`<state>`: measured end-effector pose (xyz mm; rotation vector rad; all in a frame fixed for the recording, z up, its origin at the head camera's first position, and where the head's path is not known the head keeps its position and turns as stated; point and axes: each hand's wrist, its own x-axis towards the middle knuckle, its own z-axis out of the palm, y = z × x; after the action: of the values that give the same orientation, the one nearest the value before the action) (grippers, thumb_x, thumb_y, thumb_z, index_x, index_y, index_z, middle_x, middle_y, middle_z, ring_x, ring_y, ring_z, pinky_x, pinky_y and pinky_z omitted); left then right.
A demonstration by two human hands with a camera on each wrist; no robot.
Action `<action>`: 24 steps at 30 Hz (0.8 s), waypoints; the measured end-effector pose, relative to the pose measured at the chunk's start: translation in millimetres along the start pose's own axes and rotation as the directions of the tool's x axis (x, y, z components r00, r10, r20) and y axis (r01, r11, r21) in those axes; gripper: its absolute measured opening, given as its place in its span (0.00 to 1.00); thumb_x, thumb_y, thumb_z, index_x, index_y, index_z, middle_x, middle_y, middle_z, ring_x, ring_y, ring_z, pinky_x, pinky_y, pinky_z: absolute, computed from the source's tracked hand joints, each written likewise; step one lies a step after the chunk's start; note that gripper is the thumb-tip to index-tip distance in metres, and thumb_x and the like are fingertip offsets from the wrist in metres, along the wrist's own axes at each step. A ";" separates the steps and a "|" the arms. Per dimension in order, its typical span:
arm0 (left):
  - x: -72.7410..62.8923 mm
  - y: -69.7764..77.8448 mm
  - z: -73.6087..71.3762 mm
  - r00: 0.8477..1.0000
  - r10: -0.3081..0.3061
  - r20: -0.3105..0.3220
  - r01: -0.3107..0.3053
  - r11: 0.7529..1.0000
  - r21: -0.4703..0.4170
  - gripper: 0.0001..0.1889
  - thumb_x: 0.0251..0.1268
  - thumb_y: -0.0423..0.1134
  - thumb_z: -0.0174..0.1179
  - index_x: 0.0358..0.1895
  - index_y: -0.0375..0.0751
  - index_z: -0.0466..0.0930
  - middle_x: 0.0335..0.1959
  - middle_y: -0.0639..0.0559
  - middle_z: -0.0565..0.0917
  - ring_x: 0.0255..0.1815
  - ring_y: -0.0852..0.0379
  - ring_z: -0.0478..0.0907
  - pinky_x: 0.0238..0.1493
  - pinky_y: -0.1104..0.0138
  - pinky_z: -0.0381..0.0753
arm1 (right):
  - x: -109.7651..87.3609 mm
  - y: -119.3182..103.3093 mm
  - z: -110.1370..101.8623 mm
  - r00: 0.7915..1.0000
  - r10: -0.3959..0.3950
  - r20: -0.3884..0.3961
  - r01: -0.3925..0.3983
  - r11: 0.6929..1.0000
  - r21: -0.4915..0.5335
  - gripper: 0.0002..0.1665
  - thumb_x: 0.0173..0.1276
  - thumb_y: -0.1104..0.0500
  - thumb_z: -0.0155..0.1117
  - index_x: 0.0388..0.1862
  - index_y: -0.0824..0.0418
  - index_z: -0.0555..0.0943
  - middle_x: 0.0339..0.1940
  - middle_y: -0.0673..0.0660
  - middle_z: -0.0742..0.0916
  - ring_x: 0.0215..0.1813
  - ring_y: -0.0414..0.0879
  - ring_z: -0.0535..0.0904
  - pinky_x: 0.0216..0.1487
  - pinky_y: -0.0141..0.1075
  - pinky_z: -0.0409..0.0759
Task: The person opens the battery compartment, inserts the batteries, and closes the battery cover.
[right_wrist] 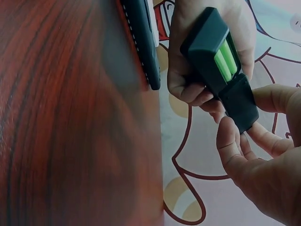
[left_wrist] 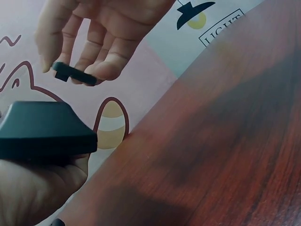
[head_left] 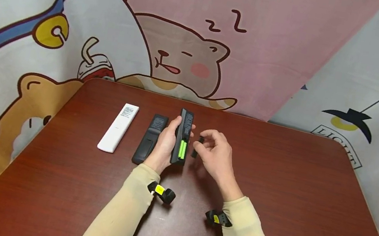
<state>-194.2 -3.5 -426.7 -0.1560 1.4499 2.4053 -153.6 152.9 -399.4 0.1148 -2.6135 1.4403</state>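
My left hand [head_left: 165,144] grips a black remote control [head_left: 181,127], its back turned up and toward the right. Two green batteries [head_left: 182,149] lie side by side in the remote's uncovered compartment. Just right of it, my right hand [head_left: 217,156] pinches a small black battery cover [head_left: 197,147] between thumb and fingers. In the left wrist view the cover [left_wrist: 74,74] shows edge-on with a small tab, above the end of the remote [left_wrist: 44,129]. From the right wrist the cover [right_wrist: 240,103] overlaps the remote's corner, below the green batteries [right_wrist: 226,61].
A second black remote [head_left: 150,140] lies back up beside my left hand, and a white remote [head_left: 118,128] lies farther left. All are over a brown wooden table [head_left: 287,184]. A cartoon-printed cloth [head_left: 273,44] hangs behind the table's far edge.
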 end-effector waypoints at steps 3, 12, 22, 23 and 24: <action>0.0 0.2 -0.4 1.000 -0.007 0.004 0.007 1.000 -0.008 0.31 0.84 0.60 0.38 0.62 0.37 0.79 0.44 0.44 0.79 0.34 0.56 0.75 0.34 0.61 0.78 | -0.8 -1.2 3.0 1.000 -0.011 0.004 0.011 1.000 0.008 0.17 0.64 0.62 0.73 0.50 0.64 0.83 0.45 0.61 0.82 0.43 0.52 0.84 0.45 0.42 0.83; 0.6 -1.1 -0.2 1.000 0.014 -0.016 -0.014 1.000 -0.001 0.34 0.84 0.59 0.38 0.65 0.31 0.76 0.41 0.47 0.80 0.44 0.53 0.78 0.37 0.67 0.79 | -2.9 -5.5 10.2 0.999 -0.028 0.016 0.027 0.998 0.049 0.15 0.63 0.63 0.74 0.48 0.64 0.83 0.44 0.62 0.83 0.42 0.52 0.84 0.43 0.39 0.83; 0.6 -3.3 -0.5 1.000 0.007 -0.017 -0.007 1.000 0.018 0.32 0.82 0.61 0.41 0.63 0.37 0.79 0.47 0.47 0.80 0.41 0.57 0.76 0.39 0.68 0.78 | -4.0 -7.1 13.9 0.995 -0.099 0.015 0.098 0.993 0.059 0.15 0.63 0.65 0.75 0.48 0.65 0.83 0.44 0.63 0.83 0.39 0.51 0.83 0.41 0.34 0.83; 0.6 -3.3 -0.5 1.000 0.008 -0.016 -0.008 1.000 0.016 0.32 0.82 0.61 0.41 0.63 0.37 0.78 0.48 0.47 0.80 0.42 0.57 0.76 0.39 0.68 0.78 | -4.0 -7.5 14.1 0.994 -0.104 0.014 0.103 0.993 0.060 0.15 0.63 0.65 0.76 0.48 0.65 0.83 0.44 0.62 0.83 0.39 0.50 0.83 0.40 0.34 0.83; 0.6 -3.4 -0.4 1.000 0.008 -0.015 -0.008 1.000 0.014 0.32 0.82 0.61 0.41 0.64 0.36 0.78 0.49 0.47 0.80 0.42 0.57 0.76 0.39 0.68 0.78 | -4.1 -7.7 14.4 0.994 -0.109 0.013 0.107 0.992 0.061 0.15 0.62 0.65 0.76 0.47 0.64 0.83 0.44 0.61 0.83 0.39 0.50 0.83 0.40 0.33 0.83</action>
<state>-193.7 -2.3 -429.9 -0.1652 1.4764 2.4042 -149.9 136.6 -401.2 0.2721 -2.5344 1.4876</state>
